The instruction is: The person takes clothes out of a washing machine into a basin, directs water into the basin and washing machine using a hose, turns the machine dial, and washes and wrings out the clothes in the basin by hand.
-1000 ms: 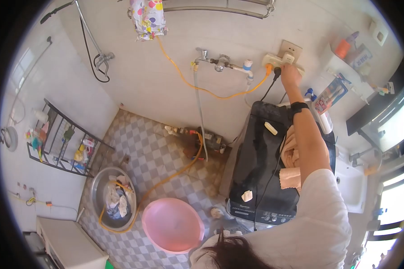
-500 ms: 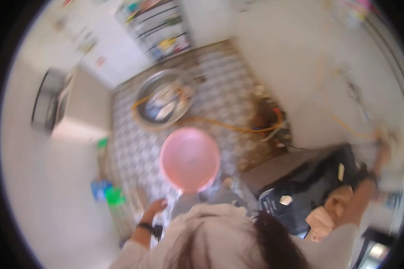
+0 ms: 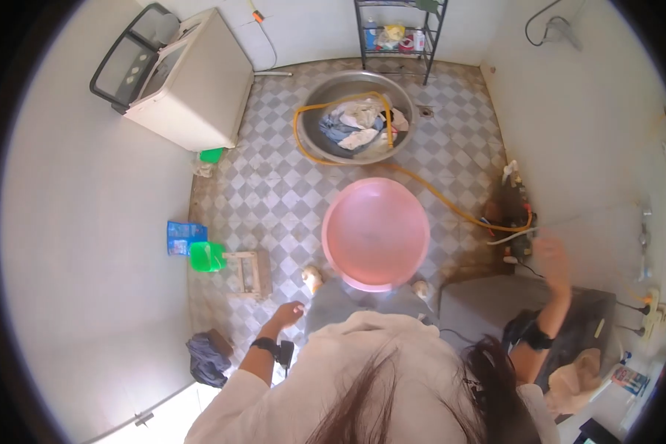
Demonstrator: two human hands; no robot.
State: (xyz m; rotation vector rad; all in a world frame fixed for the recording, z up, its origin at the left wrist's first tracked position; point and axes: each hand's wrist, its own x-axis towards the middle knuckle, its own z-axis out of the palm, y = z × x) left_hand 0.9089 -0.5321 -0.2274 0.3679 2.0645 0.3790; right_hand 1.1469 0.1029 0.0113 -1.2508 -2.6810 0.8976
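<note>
My left hand (image 3: 287, 314) hangs beside my body at the lower left, its fingers loosely curled and too small to make out well. My right hand (image 3: 553, 255) is raised above the dark-topped washing machine (image 3: 481, 300), blurred by motion. In front of my feet a pink basin (image 3: 376, 234) stands on the checkered floor. Beyond it is a metal basin (image 3: 320, 92) holding clothes (image 3: 359, 124), with a yellow hose (image 3: 451, 203) looped over it. A peach cloth (image 3: 576, 379) lies on the machine near my right forearm.
A white washing machine (image 3: 207, 85) stands at the upper left. Along the left wall are a blue bag (image 3: 181, 237), a green bucket (image 3: 209, 257) and a small wooden stool (image 3: 249, 274). A black rack (image 3: 399, 53) stands at the back. Plugs sit in the power strip (image 3: 651, 314) at right.
The view has turned left and down toward the floor. My right hand has come away from the power strip and moved over the machine. My left hand has come into view.
</note>
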